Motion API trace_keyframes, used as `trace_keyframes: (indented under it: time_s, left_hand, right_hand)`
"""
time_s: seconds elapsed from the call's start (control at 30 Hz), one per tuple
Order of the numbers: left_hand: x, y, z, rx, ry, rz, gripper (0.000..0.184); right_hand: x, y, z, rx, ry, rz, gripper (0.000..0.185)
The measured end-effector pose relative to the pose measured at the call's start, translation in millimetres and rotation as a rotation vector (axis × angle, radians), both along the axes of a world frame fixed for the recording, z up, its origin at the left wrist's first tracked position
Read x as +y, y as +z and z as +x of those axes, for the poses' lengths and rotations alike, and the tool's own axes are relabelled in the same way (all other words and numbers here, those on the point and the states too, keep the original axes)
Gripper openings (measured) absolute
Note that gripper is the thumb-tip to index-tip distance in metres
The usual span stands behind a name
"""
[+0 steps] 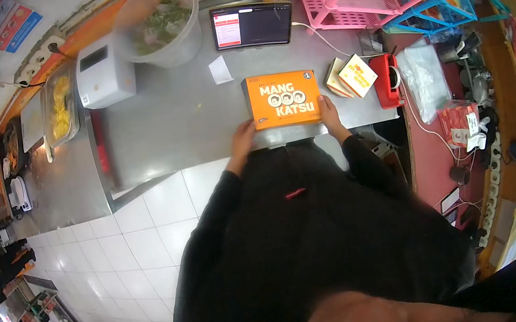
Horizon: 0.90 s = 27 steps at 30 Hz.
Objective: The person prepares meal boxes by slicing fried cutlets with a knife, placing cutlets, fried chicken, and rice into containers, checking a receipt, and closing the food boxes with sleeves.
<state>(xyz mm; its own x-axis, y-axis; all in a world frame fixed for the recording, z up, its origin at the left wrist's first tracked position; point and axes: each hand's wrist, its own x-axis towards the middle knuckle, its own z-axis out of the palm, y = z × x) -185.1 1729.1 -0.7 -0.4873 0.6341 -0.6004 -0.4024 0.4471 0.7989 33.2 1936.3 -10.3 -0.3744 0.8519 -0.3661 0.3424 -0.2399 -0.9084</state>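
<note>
An orange box (pixel 283 98) printed "MANG KATSU" lies flat near the front edge of the steel counter (pixel 176 120). At its left side is my left hand (pixel 244 141), with the fingers against the box's lower left corner. My right hand (pixel 331 114) holds the opposite side, near the lower right corner. Both hands grip the box between them. Just right of the box are small yellow and white printed cards (pixel 356 76). Behind it stands a tablet (pixel 252 25) with its screen lit, and a white slip of paper (pixel 220 70) lies to the left of that.
A tub of greens (pixel 164 26), a white printer (pixel 103 72) and a tray of yellow food (pixel 60 105) stand at the back left. Pink (pixel 341 7) and blue (pixel 435 15) baskets are at the back right. A red device (pixel 386 80) sits by the right edge, with cables alongside.
</note>
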Motion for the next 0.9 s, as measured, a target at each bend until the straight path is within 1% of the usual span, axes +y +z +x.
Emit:
trace_keyframes:
  time_s: [0.03, 0.1, 0.13, 0.17, 0.23, 0.33, 0.4, 0.5, 0.57, 0.6, 0.63, 0.67, 0.73, 0.77, 0.83, 0.9]
  left_hand:
    - [1.8, 1.9, -0.2, 0.038, -0.060, -0.004, 0.058]
    - [2.2, 1.5, 1.5, -0.026, 0.020, 0.029, 0.057]
    - [1.4, -0.1, 2.2, -0.060, 0.061, 0.046, 0.056]
    - [-1.6, -1.6, 0.6, -0.079, 0.050, 0.068, 0.054]
    - [-9.6, 1.2, -3.5, -0.117, 0.033, 0.108, 0.051]
    - [-21.8, 13.4, -1.5, -0.264, 0.041, 0.055, 0.045]
    - [-29.4, 15.7, 1.5, -0.301, 0.096, 0.092, 0.047]
    - [-33.6, 15.5, 5.7, -0.307, 0.132, 0.147, 0.050]
    - [-32.5, 11.4, 8.7, -0.282, 0.168, 0.168, 0.048]
    - [-32.3, 9.9, 8.4, -0.259, 0.199, 0.171, 0.046]
    - [-32.8, 8.4, 8.1, -0.236, 0.232, 0.174, 0.044]
    - [-33.7, 6.9, 8.9, -0.139, 0.167, 0.092, 0.041]
    - [-28.8, 30.9, 7.7, 0.057, 0.043, -0.072, 0.035]
    - [-29.1, 28.8, 4.8, 0.217, -0.038, -0.054, 0.033]
    - [-31.3, 6.5, -4.0, 0.536, -0.207, -0.019, 0.030]
    - [-30.0, -20.5, -9.8, 0.749, -0.353, -0.140, 0.035]
  right_hand:
    - [3.2, -12.7, 5.0, 0.019, 0.012, -0.047, 0.043]
    - [-0.7, -42.4, 21.7, 0.005, 0.099, -0.012, 0.045]
    - [-5.8, -41.1, 25.7, -0.003, 0.144, 0.006, 0.047]
    - [-17.7, -42.6, 24.2, -0.029, 0.092, 0.167, 0.048]
    - [-27.3, -33.7, 28.2, -0.051, 0.067, 0.002, 0.048]
    - [-38.6, -25.8, 23.3, -0.019, 0.027, -0.155, 0.055]
    - [-47.1, -20.8, 18.4, 0.080, 0.053, -0.135, 0.058]
    - [-46.2, -4.6, 18.3, -0.018, 0.177, -0.256, 0.057]
    - [-46.7, -31.7, 20.6, -0.347, 0.330, 0.209, 0.054]
    - [-48.2, -29.9, 15.7, -0.509, 0.406, 0.445, 0.052]
    - [-51.0, -27.2, 12.7, -0.499, 0.358, 0.407, 0.049]
    - [-55.8, -24.8, 9.3, -0.489, 0.312, 0.369, 0.047]
    - [-59.3, -14.9, -0.7, -0.506, 0.248, 0.310, 0.045]
    - [-59.1, -12.4, -4.5, -0.535, 0.229, 0.291, 0.045]
    - [-58.1, -13.7, -7.9, -0.560, 0.209, 0.282, 0.046]
    - [-51.5, -19.2, -10.4, -0.550, 0.203, 0.306, 0.046]
